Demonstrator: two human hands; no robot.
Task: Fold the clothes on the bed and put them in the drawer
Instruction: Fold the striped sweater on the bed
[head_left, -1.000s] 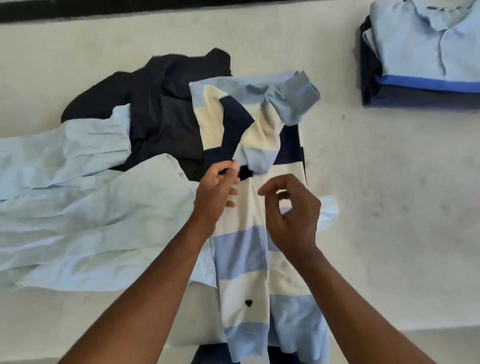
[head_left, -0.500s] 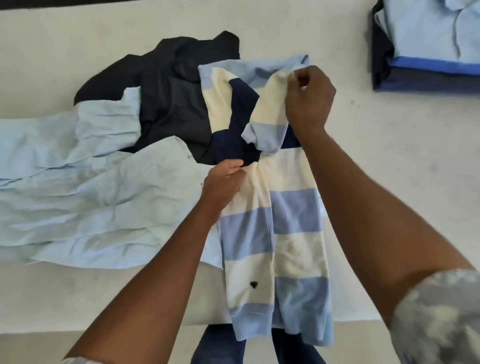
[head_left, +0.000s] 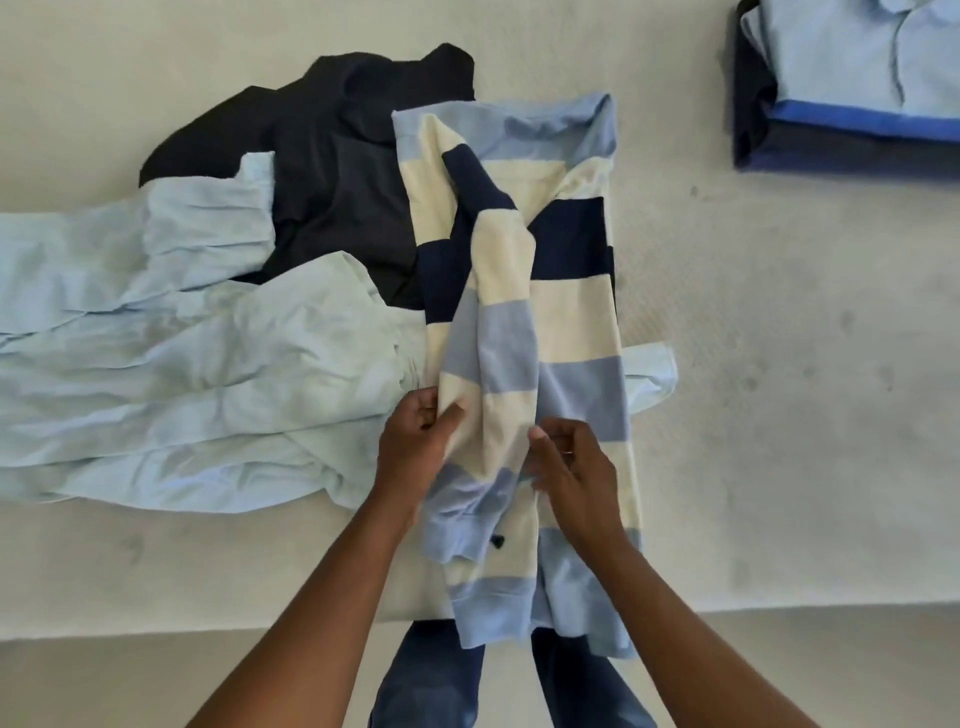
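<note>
Left hand (head_left: 415, 436) and right hand (head_left: 571, 467) flank the folded-in sleeve (head_left: 498, 332) of the striped shirt (head_left: 576, 322).

The left hand pinches the sleeve's left edge between thumb and fingers. The right hand sits curled against its right edge, but I cannot tell whether it grips cloth. The striped shirt lies on the bed (head_left: 779, 415) directly under both hands, its long axis running 12 to 6 o'clock, collar at 12, hem overhanging the near edge at 6. Neither hand is nearer. A crosswise fold would likely carry the hem toward 12. Pale blue shirt (head_left: 156, 364) at 9, dark garment (head_left: 337, 182) at 11, folded stack (head_left: 857, 78) at 2.
</note>
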